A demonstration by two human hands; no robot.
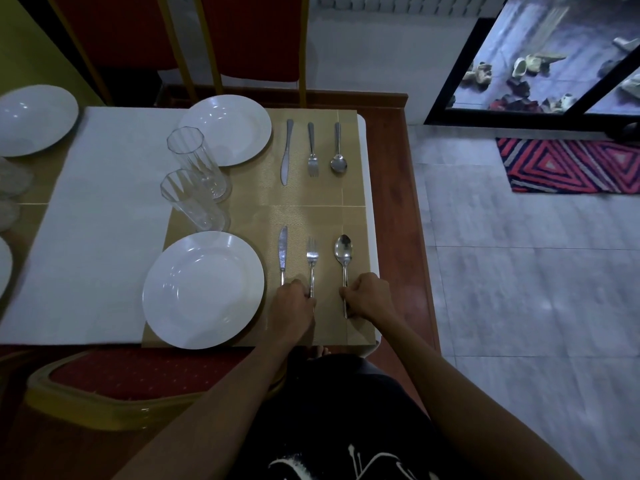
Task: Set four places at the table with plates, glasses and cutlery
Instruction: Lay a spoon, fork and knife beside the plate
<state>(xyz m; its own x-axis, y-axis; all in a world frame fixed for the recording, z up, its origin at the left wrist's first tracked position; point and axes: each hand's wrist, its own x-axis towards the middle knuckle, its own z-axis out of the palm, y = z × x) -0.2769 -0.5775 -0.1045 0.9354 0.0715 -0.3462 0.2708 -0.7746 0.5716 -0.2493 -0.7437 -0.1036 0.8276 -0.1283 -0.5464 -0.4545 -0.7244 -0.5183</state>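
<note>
far place looks complete | near place: left hand pinches silver metal fork, right hand grips silver metal spoon | opposite round white plate: cutlery unseen

White near plate and far plate flank the upright clear near glass and far glass. Beside each plate lie parallel: near knife, near fork, near spoon; far knife, far fork, far spoon.
</note>
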